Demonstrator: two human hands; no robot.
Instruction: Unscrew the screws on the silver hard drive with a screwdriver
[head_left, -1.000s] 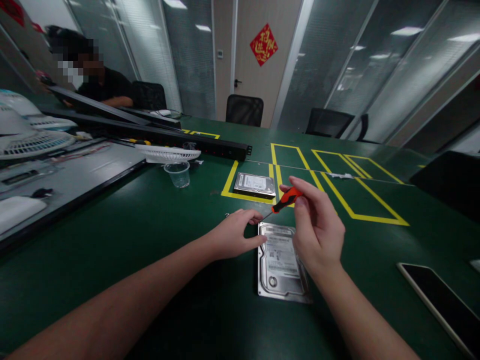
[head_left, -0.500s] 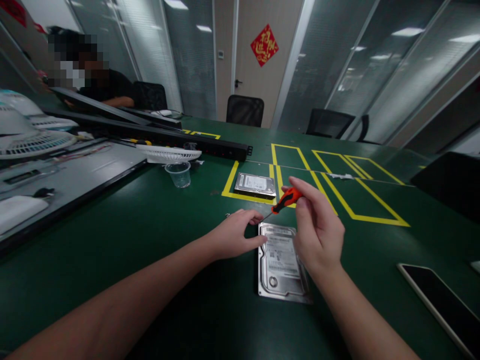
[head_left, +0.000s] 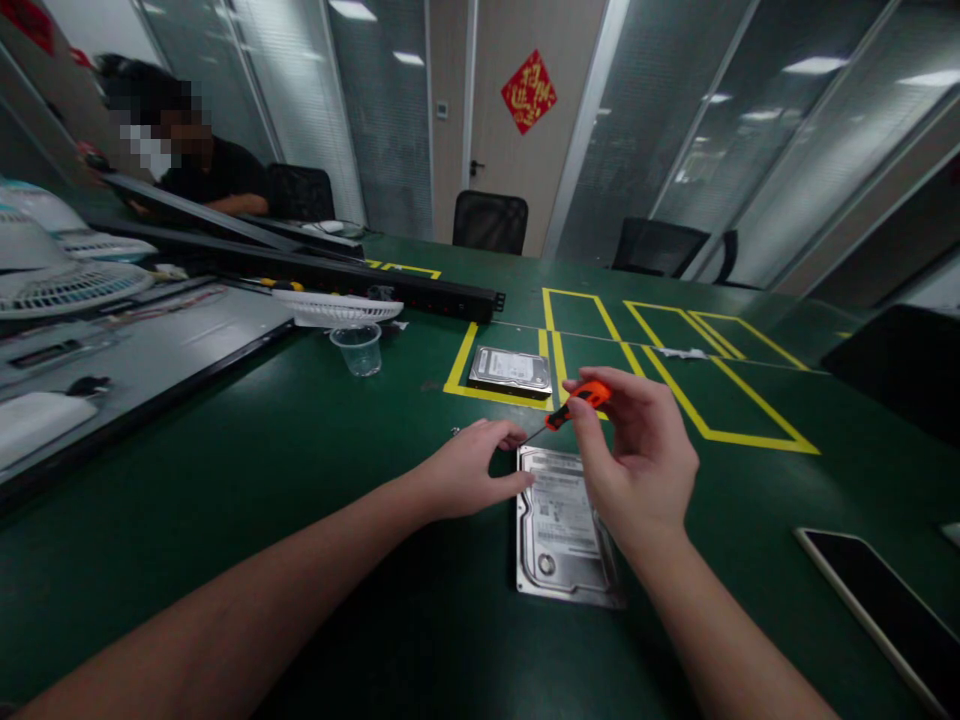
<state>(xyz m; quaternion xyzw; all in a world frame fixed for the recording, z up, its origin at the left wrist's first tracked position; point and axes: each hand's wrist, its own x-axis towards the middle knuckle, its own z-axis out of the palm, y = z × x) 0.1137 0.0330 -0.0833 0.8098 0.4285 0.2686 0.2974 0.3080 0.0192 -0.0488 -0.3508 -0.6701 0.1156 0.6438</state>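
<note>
A silver hard drive (head_left: 559, 540) with a white label lies flat on the green table in front of me. My left hand (head_left: 476, 465) is at its upper left corner, thumb resting on the drive's edge and curled fingers beside the screwdriver tip. My right hand (head_left: 641, 455) is closed around the handle of an orange and black screwdriver (head_left: 577, 405). The thin shaft slants down left to that corner; my left fingertips partly hide its end, and any screw there is too small to see. The right hand covers part of the drive's right side.
A second hard drive (head_left: 510, 370) lies inside a yellow taped rectangle beyond my hands. A clear plastic cup (head_left: 357, 350), a white fan grille (head_left: 337, 305) and a black bar (head_left: 450, 300) are further left. At right lies a phone (head_left: 877, 610). A person (head_left: 225, 175) sits back left.
My right hand has turned around the screwdriver handle, its thumb and fingers shifting their grip. The screwdriver tip stays at the same corner. My left hand and the drive have not moved.
</note>
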